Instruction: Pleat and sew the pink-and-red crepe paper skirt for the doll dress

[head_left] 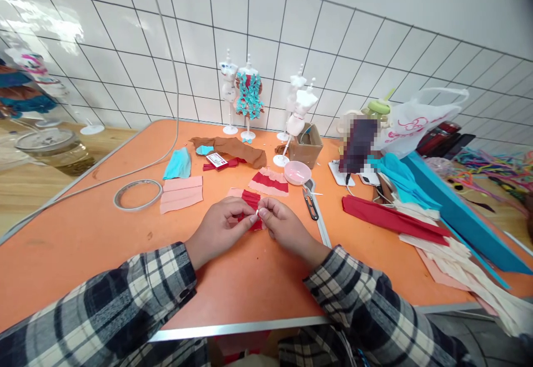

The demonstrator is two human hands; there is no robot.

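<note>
My left hand (220,228) and my right hand (283,227) meet over a small piece of pleated red and pink cloth (249,199) lying on the orange table (83,234). Both hands are closed in a pinch on the cloth's near edge, fingertips touching. Something small and white shows between the fingertips; I cannot make out what it is. A second red and pink striped piece (270,181) lies just beyond.
Small dress forms (249,96) stand at the back, one in a teal and red dress. A tape roll (137,194), pink paper (182,194), teal cloth (178,164), brown cloth (233,147), pink dish (297,172), scissors (310,203) and a cardboard box (308,146) lie around. Folded red, cream and blue sheets (416,217) fill the right.
</note>
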